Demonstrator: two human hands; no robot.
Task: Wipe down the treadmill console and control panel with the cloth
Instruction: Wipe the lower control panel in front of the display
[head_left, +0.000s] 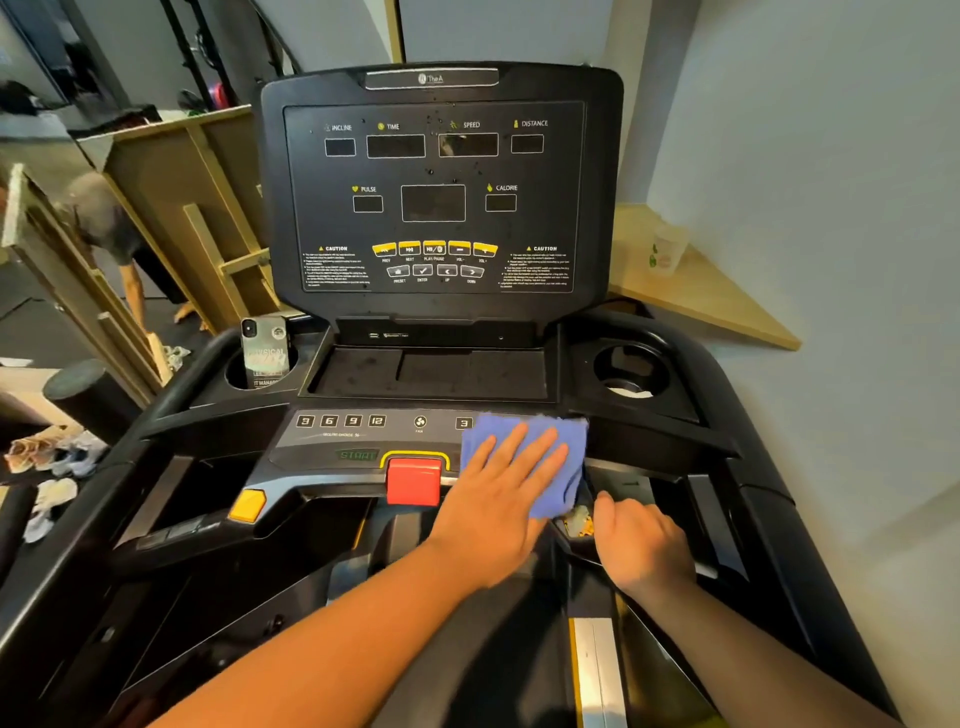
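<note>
Pressing flat-fingered, the left hand pins the blue cloth on the control panel's right end; the right hand grips the handrail. Best sweep left, skirting the red stop button.

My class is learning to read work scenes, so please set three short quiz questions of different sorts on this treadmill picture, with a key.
1. True or false: the left hand presses flat on the blue cloth.
2. What stands in the left cup holder? A) bottle B) phone C) towel
3. Fill in: the cloth lies just right of the red ____.

Key: 1 true; 2 B, the phone; 3 stop button. The right hand grips the handlebar.
</note>
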